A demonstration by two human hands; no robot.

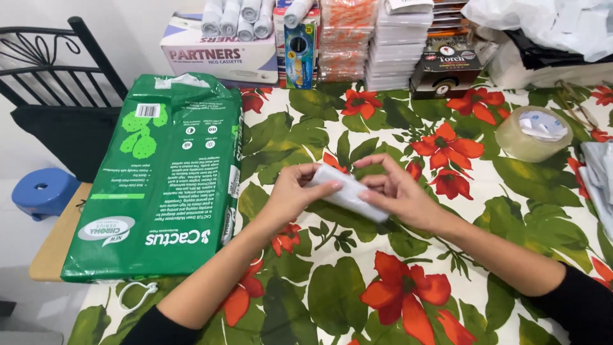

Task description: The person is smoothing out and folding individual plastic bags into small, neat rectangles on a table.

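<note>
We pinch a small white roll (348,191) between left hand (292,195) and right hand (399,191), fingers closed on it, right of the green paper pack (159,185). A loosened pinch could let it unroll, we judge.

White paper roll (348,191) between the hands. White cloth on the bench (357,281), patterned with red flowers and green leaves. At nine o'clock, green paper pack (159,191) with white lettering and lighter green leaf shapes. At two o'clock, clear yellowish tape roll (533,133). At twelve o'clock, white rolls (237,18) on a white-and-pink box (217,57). Blue stool (41,190) at far nine o'clock.
</note>
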